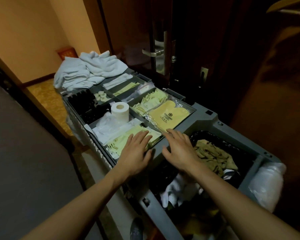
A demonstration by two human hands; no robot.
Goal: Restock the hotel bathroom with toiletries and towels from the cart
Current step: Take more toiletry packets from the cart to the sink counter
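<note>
left hand (137, 151) over sachets (118, 142) | right hand (179, 150) fingers (172, 134) at yellow packet (166, 116)

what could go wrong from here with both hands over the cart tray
1. The left hand lies flat on loose, overlapping pale sachets; it may drag several out at once.
2. The right hand is beside the black-lined bin of crumpled cloths; a nudged packet could slip in.
3. The upright toilet roll just behind could get knocked over.
</note>
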